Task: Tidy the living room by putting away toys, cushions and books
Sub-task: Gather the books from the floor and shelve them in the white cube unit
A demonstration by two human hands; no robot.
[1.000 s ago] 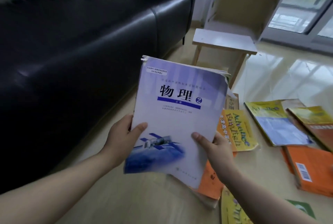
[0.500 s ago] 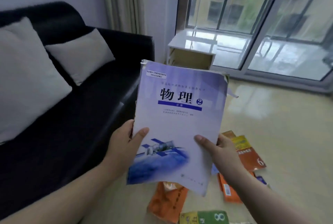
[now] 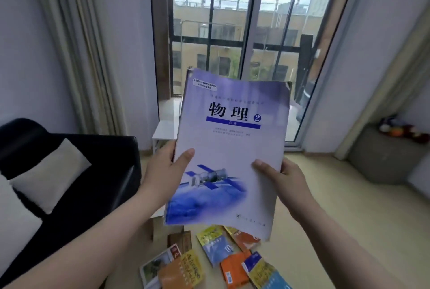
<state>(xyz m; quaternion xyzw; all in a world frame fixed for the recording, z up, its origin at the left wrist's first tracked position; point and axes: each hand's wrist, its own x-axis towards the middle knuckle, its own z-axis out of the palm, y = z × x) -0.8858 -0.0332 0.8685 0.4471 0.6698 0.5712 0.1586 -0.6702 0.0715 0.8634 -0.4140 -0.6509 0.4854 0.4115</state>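
A pale purple physics textbook (image 3: 232, 144) with a satellite picture on its cover is held up in front of me. My left hand (image 3: 166, 167) grips its left edge, thumb on the cover. My right hand (image 3: 286, 179) grips its right edge the same way. Several orange, yellow and blue books (image 3: 216, 263) lie scattered on the floor below. Two white cushions (image 3: 48, 177) rest on the black sofa (image 3: 93, 186) at the left.
A small white shelf unit (image 3: 164, 131) stands behind the book, by the glass balcony door (image 3: 232, 32). A grey pouf (image 3: 386, 156) with several plush toys (image 3: 402, 129) on it sits at the right wall. Curtains hang on both sides.
My view has risen from the floor to the window. The book has stayed in both hands and come up higher, and the books on the floor now lie far below it.
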